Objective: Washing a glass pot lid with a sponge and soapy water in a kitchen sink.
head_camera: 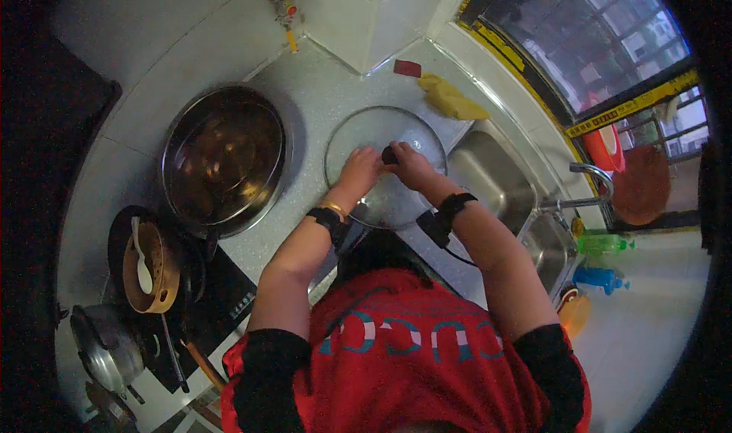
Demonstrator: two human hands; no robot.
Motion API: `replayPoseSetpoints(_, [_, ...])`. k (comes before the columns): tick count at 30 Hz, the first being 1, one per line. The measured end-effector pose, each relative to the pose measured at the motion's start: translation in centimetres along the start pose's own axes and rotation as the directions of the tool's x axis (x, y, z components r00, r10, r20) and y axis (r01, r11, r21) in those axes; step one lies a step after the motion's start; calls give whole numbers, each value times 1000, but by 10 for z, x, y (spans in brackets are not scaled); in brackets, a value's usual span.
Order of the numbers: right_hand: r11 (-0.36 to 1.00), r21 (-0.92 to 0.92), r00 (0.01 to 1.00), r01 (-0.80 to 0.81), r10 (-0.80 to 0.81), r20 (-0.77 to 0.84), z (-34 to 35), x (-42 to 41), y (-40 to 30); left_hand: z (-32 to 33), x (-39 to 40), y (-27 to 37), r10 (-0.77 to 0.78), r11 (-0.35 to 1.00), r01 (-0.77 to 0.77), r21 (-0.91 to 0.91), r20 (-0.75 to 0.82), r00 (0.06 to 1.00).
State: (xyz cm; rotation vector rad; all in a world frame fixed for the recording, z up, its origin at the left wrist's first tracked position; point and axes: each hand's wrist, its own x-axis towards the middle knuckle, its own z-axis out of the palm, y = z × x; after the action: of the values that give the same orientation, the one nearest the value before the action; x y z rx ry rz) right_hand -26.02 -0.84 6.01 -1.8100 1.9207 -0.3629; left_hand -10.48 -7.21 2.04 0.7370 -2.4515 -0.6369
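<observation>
A round glass lid (394,204) with a metal rim lies or is held over the counter before me. My right hand (410,163) grips the dark knob (390,155) at the lid's middle, thumb and fingers around it. Just left of the knob is my left hand (363,169), its fingertips close together beside it; whether they touch the knob or hold anything is hidden. A large dark pan (226,153) with a shiny rim stands to the left on the counter.
A steel sink (494,170) with a faucet (595,176) lies right. A yellow cloth (452,98) and a dark red item (407,68) lie behind the lid. On the left, a brown pot (166,284) holds a white spoon (143,267), near a steel pot (117,347) and black cooktop (223,296).
</observation>
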Motion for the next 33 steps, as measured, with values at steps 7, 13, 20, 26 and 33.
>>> replayPoseSetpoints(7, [1000,8,1000,-14,14,-3,-1,-2,-4,8,-16,-11,-78,996,76,-49,-40,996])
replayPoseSetpoints(13, [998,8,996,-58,59,-61,7,-6,6,-3,21,-5,-90,993,86,85,48,995])
replayPoseSetpoints(20, [995,-2,995,-101,101,26,2,-4,-4,1,47,-29,-99,994,103,-46,78,992])
replayPoseSetpoints(26, [996,13,996,-87,86,36,1,-2,-8,-1,25,-55,-134,881,219,-419,223,966])
replayPoseSetpoints(33, [993,-62,994,-99,102,49,-1,0,-12,-2,49,-41,-151,983,157,-91,70,986])
